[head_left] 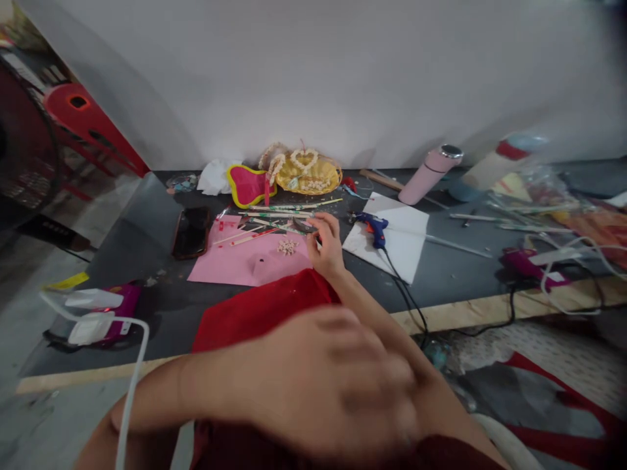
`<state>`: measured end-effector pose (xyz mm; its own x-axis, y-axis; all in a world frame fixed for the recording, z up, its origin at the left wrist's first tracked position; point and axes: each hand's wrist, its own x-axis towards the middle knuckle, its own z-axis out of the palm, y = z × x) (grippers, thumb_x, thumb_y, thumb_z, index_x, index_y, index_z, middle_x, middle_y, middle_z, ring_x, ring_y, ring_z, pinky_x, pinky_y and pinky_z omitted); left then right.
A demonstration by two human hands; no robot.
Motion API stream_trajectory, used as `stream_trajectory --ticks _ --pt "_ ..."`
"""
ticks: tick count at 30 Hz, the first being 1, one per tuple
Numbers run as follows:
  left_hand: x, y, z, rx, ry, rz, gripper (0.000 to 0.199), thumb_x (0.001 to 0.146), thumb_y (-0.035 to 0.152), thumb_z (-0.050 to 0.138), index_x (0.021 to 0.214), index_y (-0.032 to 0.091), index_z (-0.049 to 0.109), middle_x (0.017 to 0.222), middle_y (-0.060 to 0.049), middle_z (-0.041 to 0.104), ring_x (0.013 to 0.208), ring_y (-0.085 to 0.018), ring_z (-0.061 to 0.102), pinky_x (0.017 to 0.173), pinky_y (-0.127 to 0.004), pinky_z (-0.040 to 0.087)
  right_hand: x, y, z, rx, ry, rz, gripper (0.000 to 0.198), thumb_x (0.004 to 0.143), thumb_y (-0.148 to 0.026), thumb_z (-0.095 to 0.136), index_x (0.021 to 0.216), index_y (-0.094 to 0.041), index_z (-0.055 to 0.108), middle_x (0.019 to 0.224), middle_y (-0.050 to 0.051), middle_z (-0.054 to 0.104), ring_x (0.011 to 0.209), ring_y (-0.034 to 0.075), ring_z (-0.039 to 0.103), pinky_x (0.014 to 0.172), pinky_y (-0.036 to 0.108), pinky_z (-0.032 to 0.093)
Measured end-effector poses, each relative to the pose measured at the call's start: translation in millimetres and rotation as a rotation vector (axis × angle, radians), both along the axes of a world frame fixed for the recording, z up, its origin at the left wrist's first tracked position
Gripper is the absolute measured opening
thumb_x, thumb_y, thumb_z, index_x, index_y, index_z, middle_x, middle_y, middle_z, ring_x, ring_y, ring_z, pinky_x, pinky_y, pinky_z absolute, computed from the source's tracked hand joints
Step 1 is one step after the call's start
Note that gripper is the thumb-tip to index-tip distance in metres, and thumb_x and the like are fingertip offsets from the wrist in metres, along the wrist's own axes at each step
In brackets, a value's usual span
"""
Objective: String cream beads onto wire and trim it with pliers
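My left hand [337, 385], blurred by motion, crosses in front of me. Its fingers are apart and lie across my right forearm, holding nothing that I can see. Farther off, my right hand [327, 245] rests at the edge of a pink sheet [220, 264], its fingers curled. A small dark tool [302, 226] is at its fingertips, its kind unclear. Beside that hand lies a little pile of pale beads [287, 247]. Thin patterned sticks [277, 214] lie just behind the tool. Red cloth [259, 310] covers the near edge of the sheet.
A blue glue gun [373, 227] lies on a white board [411, 258]. Behind are a yellow basket [333, 179] with a beaded heart and a pink flask [431, 171]. A phone [191, 233] lies left. White cables [142, 365] run at both sides; a red chair [91, 121] stands beyond.
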<state>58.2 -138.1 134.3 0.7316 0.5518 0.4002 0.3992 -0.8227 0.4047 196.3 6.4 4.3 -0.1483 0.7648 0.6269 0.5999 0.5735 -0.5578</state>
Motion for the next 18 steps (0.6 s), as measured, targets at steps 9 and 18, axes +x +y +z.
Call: stream_trajectory --ticks 9,18 --pt "-92 134 -106.4 0.151 0.285 0.928 0.027 0.087 0.024 0.046 0.105 0.019 0.065 0.108 -0.013 0.065 0.109 -0.033 0.053 0.091 -0.051 0.041 0 2 2 -0.026 -0.062 0.018 0.035 0.082 -0.013 0.044 0.112 -0.021 0.058 0.123 0.011 0.05 0.118 0.023 0.046 0.098 0.04 0.043" --pt "-91 131 -130.5 0.182 0.31 0.924 0.026 0.088 0.029 0.043 0.095 0.024 0.067 0.102 -0.008 0.067 0.109 -0.03 0.05 0.092 -0.048 0.037 12 9 1 -0.179 -0.382 -0.085 0.023 0.085 -0.023 0.052 0.104 -0.023 0.065 0.118 0.008 0.058 0.114 0.029 0.039 0.09 0.044 0.04"
